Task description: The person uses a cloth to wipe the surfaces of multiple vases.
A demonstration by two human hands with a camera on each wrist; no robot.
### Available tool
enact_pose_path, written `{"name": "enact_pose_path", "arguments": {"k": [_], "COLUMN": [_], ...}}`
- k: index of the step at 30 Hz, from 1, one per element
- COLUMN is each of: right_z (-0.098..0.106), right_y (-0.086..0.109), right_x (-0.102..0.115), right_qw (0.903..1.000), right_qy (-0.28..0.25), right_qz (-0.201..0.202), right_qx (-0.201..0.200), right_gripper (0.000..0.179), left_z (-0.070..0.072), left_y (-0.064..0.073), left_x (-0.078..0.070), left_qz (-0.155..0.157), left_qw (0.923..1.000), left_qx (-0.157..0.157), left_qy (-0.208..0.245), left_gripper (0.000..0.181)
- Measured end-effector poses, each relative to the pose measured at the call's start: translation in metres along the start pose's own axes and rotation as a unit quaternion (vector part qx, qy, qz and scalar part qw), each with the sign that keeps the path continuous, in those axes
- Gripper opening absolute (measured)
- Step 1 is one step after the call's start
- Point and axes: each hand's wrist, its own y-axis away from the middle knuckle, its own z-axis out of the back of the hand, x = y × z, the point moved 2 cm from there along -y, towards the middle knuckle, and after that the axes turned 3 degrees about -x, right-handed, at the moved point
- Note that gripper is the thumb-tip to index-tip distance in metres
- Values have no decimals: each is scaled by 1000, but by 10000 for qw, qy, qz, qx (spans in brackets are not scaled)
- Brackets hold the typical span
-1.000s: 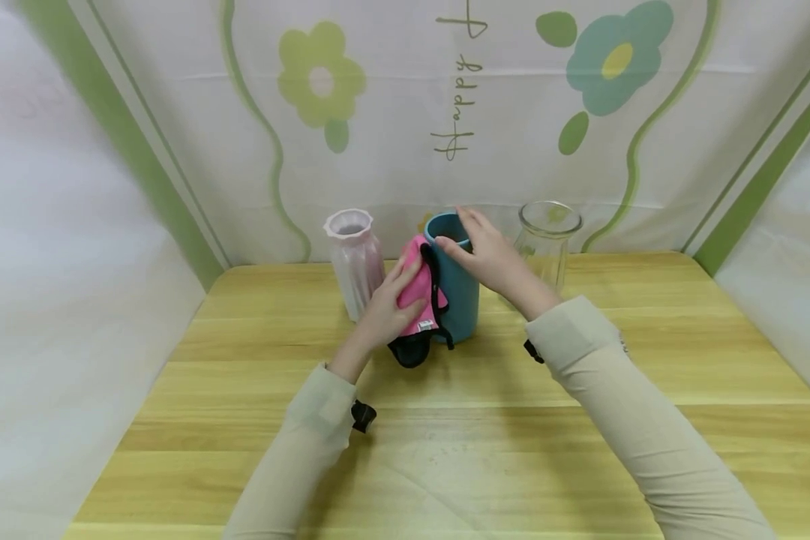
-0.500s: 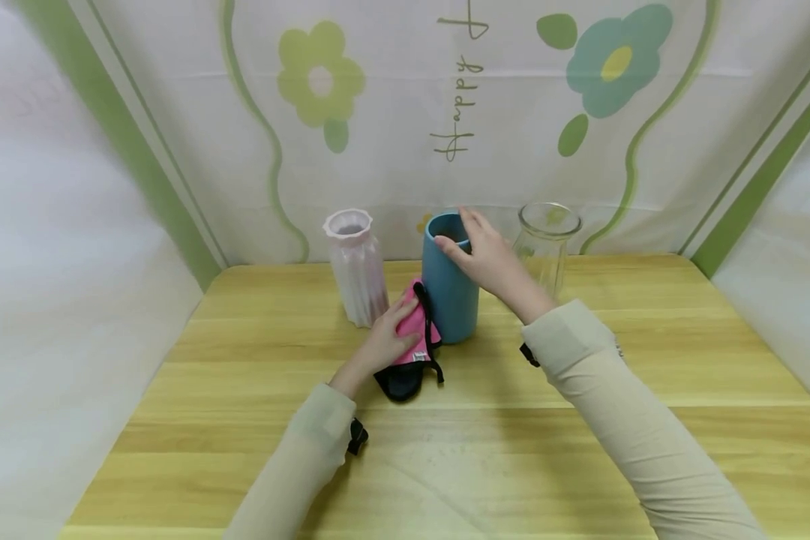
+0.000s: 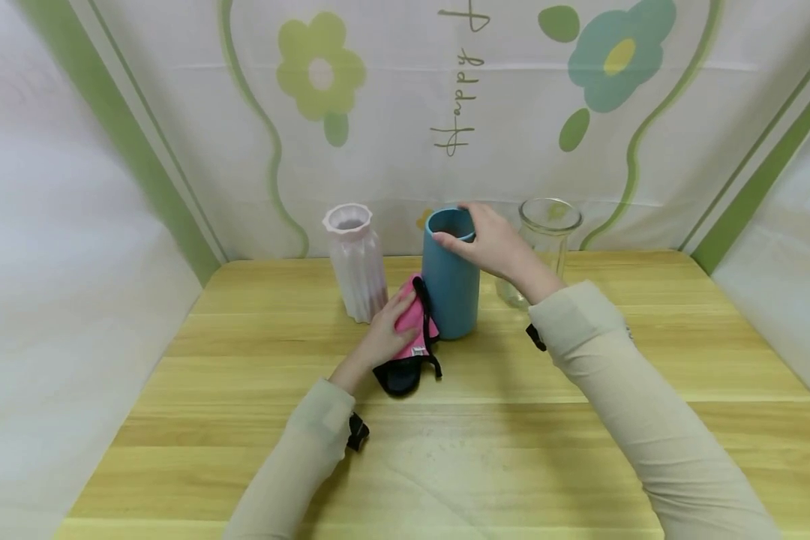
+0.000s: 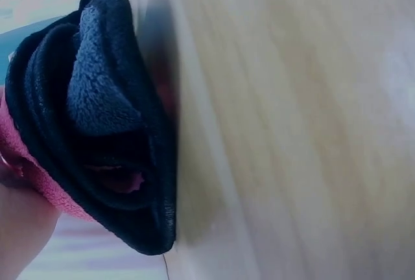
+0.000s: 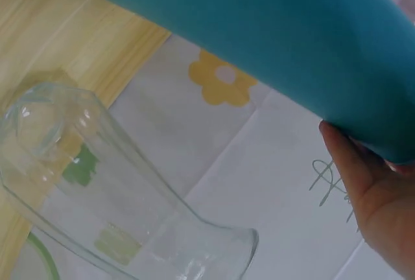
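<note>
A blue vase (image 3: 449,289) stands upright near the back of the table. My right hand (image 3: 499,238) grips its rim, thumb on the near side and fingers around the far side. A folded pink cloth (image 3: 410,324) with black edging lies against the vase's lower left side, held in my left hand (image 3: 386,334). In the left wrist view, the black fleecy folds of the cloth (image 4: 97,98) sit right at the tabletop. The right wrist view shows the vase (image 5: 259,34) slanting across the top, with my right hand (image 5: 382,209) at its mouth end.
A pale pink ribbed vase (image 3: 359,274) stands left of the blue one, close to my left hand. Behind my right wrist is a clear glass vase (image 3: 552,238). A printed cloth backdrop (image 3: 405,150) rises at the table's (image 3: 243,420) back edge.
My left hand and the pink cloth have slid down the side of the blue vase, from near its rim to its base. The right hand stays at the rim.
</note>
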Motion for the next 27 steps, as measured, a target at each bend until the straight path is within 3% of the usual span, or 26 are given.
{"name": "enact_pose_path", "arguments": {"k": [5,8,12,18,22,27], "right_z": [4,6,6,0,-3,-4], "right_y": [0,2,4,6,7,11], "right_x": [-6,-10,-10,-1,4,6], "right_qw": [9964,9936,9930,9956,9965,9975], "right_qy": [-191,-476,-617,-368,-305,-224], "right_qz": [561,649,643,629,566,482], "right_qx": [608,795,780,594,532,472], "right_gripper": [84,80,78,81,84,84], "left_z": [5,11,22,39,44,37], "left_y": [0,-3,-7,-7,-9,-8], "left_x": [-4,-14,-37,-62,-67,-62], "left_qz": [-19,-183,-509,-1051,-866,-505], "left_qw": [9998,9986,9950,9857,9903,9964], "left_qx": [-193,-430,-702,-1179,-1041,-676], "left_qy": [58,247,495,588,297,77], "left_gripper": [71,72,73,70,69,66]}}
